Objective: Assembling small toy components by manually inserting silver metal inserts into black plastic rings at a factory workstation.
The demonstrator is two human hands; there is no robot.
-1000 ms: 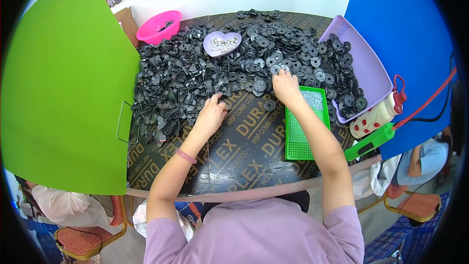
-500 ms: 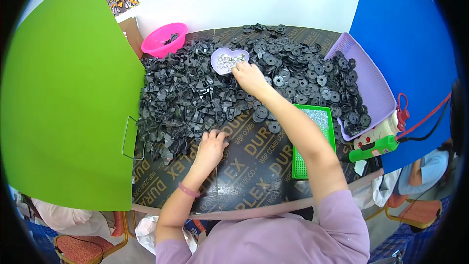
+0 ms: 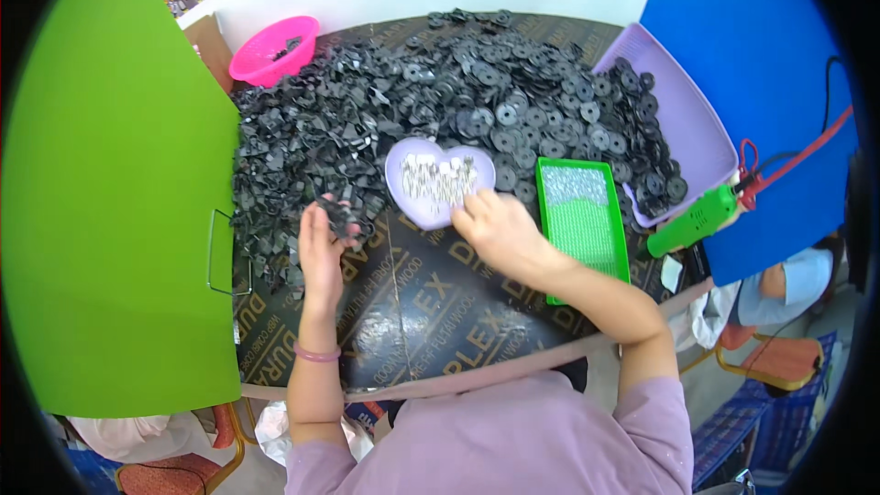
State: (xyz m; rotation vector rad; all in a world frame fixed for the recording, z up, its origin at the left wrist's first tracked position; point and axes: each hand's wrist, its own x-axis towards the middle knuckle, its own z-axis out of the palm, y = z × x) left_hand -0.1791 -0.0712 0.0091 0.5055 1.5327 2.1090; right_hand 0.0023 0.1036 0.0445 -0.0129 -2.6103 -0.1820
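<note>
My left hand [image 3: 321, 247] is turned palm up at the near edge of a heap of angular black plastic pieces [image 3: 302, 147]. Its fingers curl around dark plastic pieces [image 3: 341, 217], whose exact number I cannot tell. A lilac heart-shaped dish [image 3: 400, 185] with small shiny metal parts [image 3: 440, 181] inside stands in front of the heaps. At its right rim my right hand [image 3: 502, 231] has its fingers closed on the edge, and the fingertips are partly hidden. Round black discs with centre holes [image 3: 541, 119] lie piled behind the dish.
A green tray [image 3: 587, 261] of small silvery parts sits right of my right hand. Beyond it are a lilac basket [image 3: 701, 133] with discs and a green corded hand tool [image 3: 687, 229]. A pink bowl [image 3: 261, 60] stands back left. Green [image 3: 110, 183] and blue [image 3: 761, 82] panels flank the table.
The heart-shaped dish has come nearer with my right hand at its rim. My left hand has turned palm up and now holds black pieces. The whole view has shifted a little.
</note>
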